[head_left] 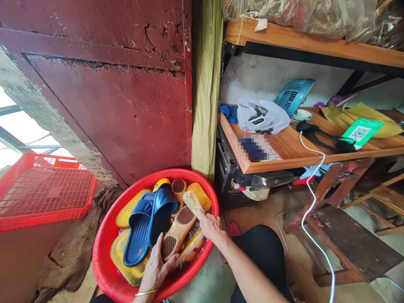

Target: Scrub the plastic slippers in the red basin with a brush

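Note:
A tan shoe (pixel 179 232) with brown textured sole patches lies sole up in a red basin (pixel 104 269). My left hand (pixel 158 264), a gold bangle at its wrist, grips the heel end, fingers along one side and thumb on the other. In my right hand (pixel 211 226) is a scrub brush (pixel 192 203) with pale bristles, at the toe end of that sole. Beside my left hand lie blue slide sandals (pixel 139 233). Around them sit yellow-soled footwear (pixel 131 210) and another brown sole (pixel 179 186). Some water shows low in the basin.
A dark red door (pixel 126 118) stands behind the basin. At left are a red plastic crate (pixel 41 185) and brown sacking (pixel 69 252). To the right, a wooden shelf (pixel 293 147) holds a blue fan (pixel 293 94) and bags. A white cable (pixel 311 214) hangs down near a wooden stool (pixel 356 240).

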Motion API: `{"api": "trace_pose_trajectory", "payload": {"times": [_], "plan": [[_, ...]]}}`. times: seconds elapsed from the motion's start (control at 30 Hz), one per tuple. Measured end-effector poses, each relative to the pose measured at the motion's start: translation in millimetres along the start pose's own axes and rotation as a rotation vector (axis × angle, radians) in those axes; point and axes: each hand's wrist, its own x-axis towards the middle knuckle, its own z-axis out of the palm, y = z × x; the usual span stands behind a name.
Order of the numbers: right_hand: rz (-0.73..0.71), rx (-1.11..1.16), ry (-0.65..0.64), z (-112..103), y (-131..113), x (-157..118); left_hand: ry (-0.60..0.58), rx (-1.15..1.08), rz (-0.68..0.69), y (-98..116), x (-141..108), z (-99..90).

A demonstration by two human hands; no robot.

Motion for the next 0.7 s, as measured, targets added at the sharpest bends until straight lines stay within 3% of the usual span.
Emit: {"api": "trace_pose_trajectory", "payload": {"times": [0.47, 0.7], "plan": [[0.000, -0.003, 0.008, -2.0, -2.5, -2.2, 0.020, 0.067, 0.111, 21.5, -4.6, -5.4], [-0.011, 0.016, 0.031, -4.3, -2.9, -3.1, 0.039, 0.107, 0.142, 21.5, -4.7, -3.2]]}}
